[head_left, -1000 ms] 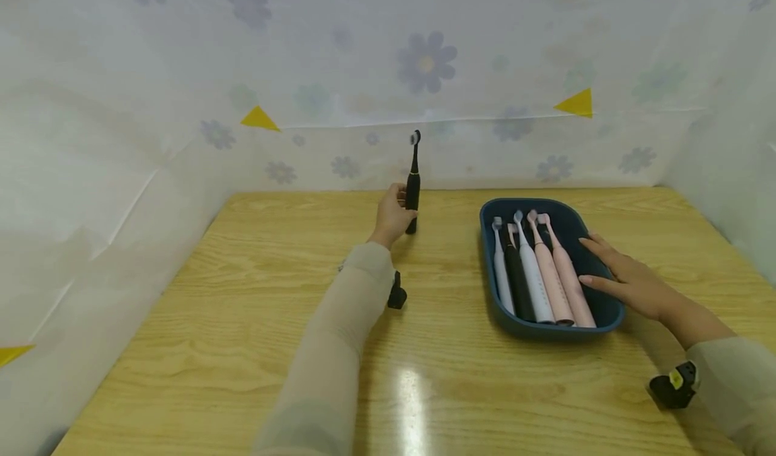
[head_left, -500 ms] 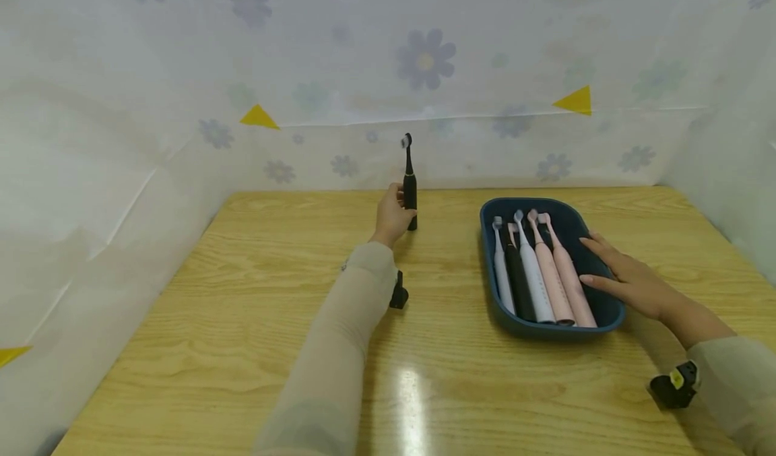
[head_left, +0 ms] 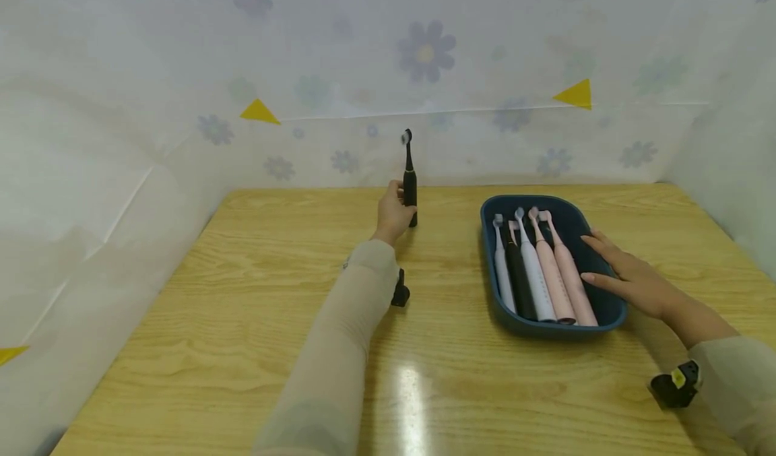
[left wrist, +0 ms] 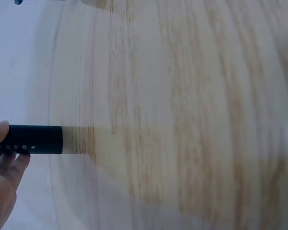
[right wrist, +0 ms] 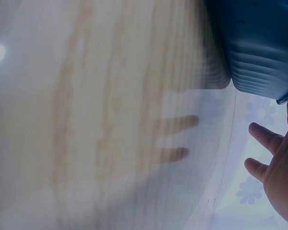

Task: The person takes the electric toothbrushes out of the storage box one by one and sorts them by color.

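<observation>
My left hand grips a black electric toothbrush by its handle, near the back of the table. The brush is upright, with its head at the top and a thin gold ring at the neck. In the left wrist view, its base is at or just over the wood; I cannot tell whether it touches. My right hand rests at the right rim of a dark blue basket, fingers spread and fairly straight. Inside lie several electric toothbrushes: white, black and pink, heads toward the back.
The wooden table runs back to a flower-patterned sheet, which also covers both sides. Yellow triangles mark the sheet. A black camera sits at my right wrist, and another at my left.
My left hand keeps its grip, and the black toothbrush has shifted slightly left with its head leaning a little further left. My right hand and the basket have stayed put.
</observation>
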Available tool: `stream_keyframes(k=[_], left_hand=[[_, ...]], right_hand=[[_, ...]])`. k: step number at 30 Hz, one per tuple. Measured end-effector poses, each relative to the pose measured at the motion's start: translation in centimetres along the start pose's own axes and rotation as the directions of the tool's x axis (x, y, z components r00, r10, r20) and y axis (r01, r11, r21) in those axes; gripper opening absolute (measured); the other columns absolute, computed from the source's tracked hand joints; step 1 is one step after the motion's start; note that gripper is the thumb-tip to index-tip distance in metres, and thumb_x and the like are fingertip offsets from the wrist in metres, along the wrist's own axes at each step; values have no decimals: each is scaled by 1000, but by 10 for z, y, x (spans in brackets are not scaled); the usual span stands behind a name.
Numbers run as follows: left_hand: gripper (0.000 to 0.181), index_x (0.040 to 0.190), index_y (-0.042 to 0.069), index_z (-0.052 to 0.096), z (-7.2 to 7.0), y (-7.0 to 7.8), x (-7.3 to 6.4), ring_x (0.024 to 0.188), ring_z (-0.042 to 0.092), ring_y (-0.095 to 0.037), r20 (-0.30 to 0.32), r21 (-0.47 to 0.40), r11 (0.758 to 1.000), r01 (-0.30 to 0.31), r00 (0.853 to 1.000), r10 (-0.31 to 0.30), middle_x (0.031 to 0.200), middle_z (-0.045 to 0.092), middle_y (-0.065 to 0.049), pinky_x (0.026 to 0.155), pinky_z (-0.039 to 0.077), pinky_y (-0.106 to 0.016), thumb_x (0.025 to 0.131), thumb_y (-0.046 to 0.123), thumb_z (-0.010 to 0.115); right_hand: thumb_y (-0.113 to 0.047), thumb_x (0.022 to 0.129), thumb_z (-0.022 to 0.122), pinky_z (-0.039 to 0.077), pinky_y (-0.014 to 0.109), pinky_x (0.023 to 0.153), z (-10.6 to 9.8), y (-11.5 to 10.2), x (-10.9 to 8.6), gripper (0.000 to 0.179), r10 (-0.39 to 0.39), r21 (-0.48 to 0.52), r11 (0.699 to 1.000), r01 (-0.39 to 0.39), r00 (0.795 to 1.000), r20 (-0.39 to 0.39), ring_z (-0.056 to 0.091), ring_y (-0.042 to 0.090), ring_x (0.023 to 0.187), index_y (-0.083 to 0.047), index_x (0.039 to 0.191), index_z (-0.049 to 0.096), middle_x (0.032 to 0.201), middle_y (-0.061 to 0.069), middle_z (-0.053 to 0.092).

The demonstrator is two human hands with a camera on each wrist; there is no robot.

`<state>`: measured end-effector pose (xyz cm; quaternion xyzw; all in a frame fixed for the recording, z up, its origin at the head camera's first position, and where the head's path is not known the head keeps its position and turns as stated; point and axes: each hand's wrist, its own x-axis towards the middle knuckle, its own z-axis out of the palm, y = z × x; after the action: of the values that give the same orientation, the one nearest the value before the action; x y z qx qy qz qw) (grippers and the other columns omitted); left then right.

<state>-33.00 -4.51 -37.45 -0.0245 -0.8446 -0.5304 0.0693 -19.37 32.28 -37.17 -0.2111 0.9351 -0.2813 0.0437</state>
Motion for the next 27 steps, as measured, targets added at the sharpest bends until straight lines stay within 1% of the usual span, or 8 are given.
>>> stream_keyframes(k=[5, 8, 13, 20, 23, 27], left_hand=[[42, 117, 6, 44, 0, -1, -2, 98, 52, -21, -7, 28, 1000, 8, 1000, -8, 105, 53, -12, 76, 45, -27, 78, 0, 60], [43, 118, 5, 43, -1, -1, -4, 95, 52, -22, 3, 21, 1000, 22, 1000, -22, 105, 54, -13, 75, 46, -28, 78, 1, 60], [48, 121, 4, 40, -2, 0, -11, 96, 52, -23, 27, -21, 998, 64, 998, -63, 107, 53, -15, 77, 45, -30, 78, 3, 61], [53, 125, 4, 38, -7, -1, -19, 108, 44, -23, -12, -65, 992, 112, 994, -113, 119, 45, -12, 86, 39, -32, 79, 13, 62], [53, 124, 2, 39, -10, 1, -24, 109, 43, -22, -17, -97, 988, 117, 993, -119, 119, 44, -11, 87, 38, -31, 78, 14, 62], [51, 122, 1, 40, -11, 2, -30, 105, 45, -23, -6, -143, 984, 108, 994, -110, 116, 46, -12, 85, 40, -31, 78, 12, 63]], right_hand=[[-22, 88, 50, 20, 66, 79, 0, -2, 0, 68, -7, 9, 1000, 7, 1000, 2, 11, 50, 119, -11, 140, 6, 142, 15, -6], [-22, 88, 49, 20, 66, 79, 1, -2, 0, 68, -4, 9, 1000, 4, 1000, 3, 11, 50, 119, -12, 140, 6, 142, 13, -6], [-22, 88, 48, 18, 67, 79, 1, -2, 2, 68, 0, 20, 1000, -1, 1000, 6, 10, 51, 119, -12, 140, 5, 142, 12, -9], [-22, 89, 48, 18, 67, 79, 3, -1, 4, 68, -4, 26, 1000, 4, 1000, 10, 9, 51, 119, -12, 140, 5, 142, 12, -9], [-22, 88, 48, 18, 67, 79, 5, 0, 5, 68, -6, 28, 1000, 6, 1000, 11, 9, 50, 119, -11, 140, 5, 142, 13, -9], [-22, 88, 48, 18, 67, 79, 5, 0, 5, 68, -8, 28, 1000, 8, 1000, 5, 8, 50, 120, -10, 140, 6, 142, 15, -7]])
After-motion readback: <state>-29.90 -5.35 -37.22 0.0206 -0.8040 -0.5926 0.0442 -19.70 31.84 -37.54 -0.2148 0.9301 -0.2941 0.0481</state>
